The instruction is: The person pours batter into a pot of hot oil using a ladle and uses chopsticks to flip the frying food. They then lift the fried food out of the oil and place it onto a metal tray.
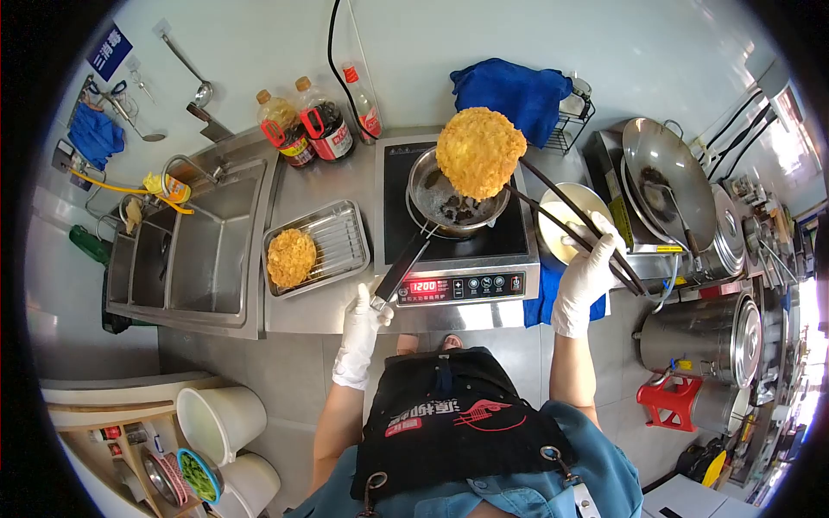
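My right hand (pixel 589 272), in a white glove, is closed around a pair of long dark chopsticks (pixel 553 192). Their tips pinch a round, golden fried cutlet (pixel 479 153), raised over the small metal saucepan (pixel 425 194). Dark bits and bubbling liquid show in the pan, partly covered by the cutlet. My gloved left hand (pixel 356 332) grips the end of the pan's black handle (pixel 404 269). Beneath the pan is an induction cooker (pixel 505 237), its red display reading 1200. Left of it, another fried cutlet (pixel 291 257) lies on a racked metal tray (pixel 352 246).
At the left is a steel sink (pixel 216 250). Sauce bottles (pixel 324 121) stand behind the tray. A pale bowl (pixel 574 203) sits right of the cooker, by a blue cloth (pixel 553 289). Farther right are a wok (pixel 661 177), a large pot (pixel 695 337) and a red stool (pixel 669 400).
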{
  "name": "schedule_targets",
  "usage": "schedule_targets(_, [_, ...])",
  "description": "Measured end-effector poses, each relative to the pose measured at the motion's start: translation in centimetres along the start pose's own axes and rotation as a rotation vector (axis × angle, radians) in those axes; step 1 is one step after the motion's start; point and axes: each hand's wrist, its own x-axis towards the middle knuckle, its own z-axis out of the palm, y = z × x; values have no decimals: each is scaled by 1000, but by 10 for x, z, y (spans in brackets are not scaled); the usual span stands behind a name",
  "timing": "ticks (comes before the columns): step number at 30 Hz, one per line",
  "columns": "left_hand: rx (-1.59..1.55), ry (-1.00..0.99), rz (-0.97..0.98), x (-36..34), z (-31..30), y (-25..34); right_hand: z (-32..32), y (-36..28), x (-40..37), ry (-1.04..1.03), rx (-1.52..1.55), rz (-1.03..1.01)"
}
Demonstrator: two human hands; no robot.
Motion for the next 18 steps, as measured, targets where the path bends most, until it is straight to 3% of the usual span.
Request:
schedule_targets(4, [-116,67,-20,-3,-37,-18,-1,-2,10,13,-12,-122])
schedule_targets(10, [-87,187,-90,-26,-77,-46,0,-8,8,-13,37,-92])
schedule_targets(14, [-82,215,-159,-34,-82,-54,-4,11,-11,-42,-5,55])
schedule_targets(18, [-71,198,-149,-30,-83,-46,2,3,-9,-9,9,-27])
